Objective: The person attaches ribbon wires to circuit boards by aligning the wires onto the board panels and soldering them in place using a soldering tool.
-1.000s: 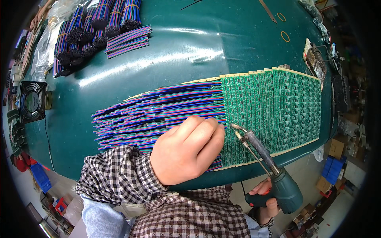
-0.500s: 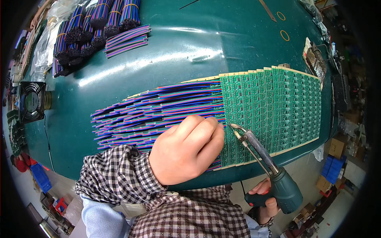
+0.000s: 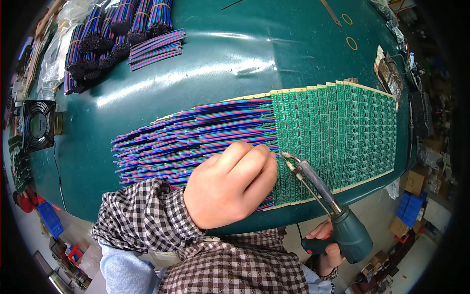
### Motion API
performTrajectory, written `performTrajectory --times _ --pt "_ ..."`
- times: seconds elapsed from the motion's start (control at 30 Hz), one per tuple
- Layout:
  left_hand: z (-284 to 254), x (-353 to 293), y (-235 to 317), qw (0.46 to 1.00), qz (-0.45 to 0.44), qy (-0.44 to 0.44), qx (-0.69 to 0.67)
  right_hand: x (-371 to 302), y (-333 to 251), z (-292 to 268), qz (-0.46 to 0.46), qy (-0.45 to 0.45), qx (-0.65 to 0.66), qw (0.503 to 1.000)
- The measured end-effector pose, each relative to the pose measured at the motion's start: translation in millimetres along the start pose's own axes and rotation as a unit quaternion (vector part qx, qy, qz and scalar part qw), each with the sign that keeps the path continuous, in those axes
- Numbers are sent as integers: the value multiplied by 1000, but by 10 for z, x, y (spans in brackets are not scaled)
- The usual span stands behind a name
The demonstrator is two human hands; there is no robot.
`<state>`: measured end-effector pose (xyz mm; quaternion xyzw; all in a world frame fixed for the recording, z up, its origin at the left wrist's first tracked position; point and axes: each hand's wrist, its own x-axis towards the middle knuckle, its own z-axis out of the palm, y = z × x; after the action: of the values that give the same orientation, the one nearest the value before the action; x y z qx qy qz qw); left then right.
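Observation:
My left hand [image 3: 231, 188] rests over the rows of multicolour ribbon wires [image 3: 205, 128], its fingers pinched together at the edge of the green circuit boards [image 3: 333, 137]. What sits between the fingertips is mostly hidden by the hand, but wire ends show just beside them. A dark green soldering gun [image 3: 353, 237] is gripped by my right hand [image 3: 330, 255] below the table's front edge. Its bent tip reaches up and left to the boards, close to my left fingertips and the wire ends. The boards lie overlapped in a panel, with wires running left from them.
Rubber-banded wire bundles [image 3: 117, 36] stand at the far left, beside a small loose pile of wires [image 3: 156, 49]. A black fan [image 3: 39, 126] sits at the left edge. Rubber bands [image 3: 351, 43] and a thin metal strip [image 3: 331, 12] lie at the far right.
The soldering gun has shifted slightly left, bringing its tip closer to the wire ends by my left fingers. My left hand has barely moved.

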<state>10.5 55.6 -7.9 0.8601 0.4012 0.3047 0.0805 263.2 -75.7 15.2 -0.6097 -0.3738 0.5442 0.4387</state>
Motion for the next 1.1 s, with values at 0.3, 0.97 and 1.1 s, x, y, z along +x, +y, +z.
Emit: performTrajectory --times 0.3,0.97,1.1 --pt "-7 -11 -11 1000 -3 -5 -2 13 -83 78 9 2 -2 1000" --pt "0 0 -38 998 -27 4 -62 -4 -83 77 15 5 8 1000" --pt "-7 -2 -51 999 5 -5 -39 18 -84 78 14 -5 3 1000"
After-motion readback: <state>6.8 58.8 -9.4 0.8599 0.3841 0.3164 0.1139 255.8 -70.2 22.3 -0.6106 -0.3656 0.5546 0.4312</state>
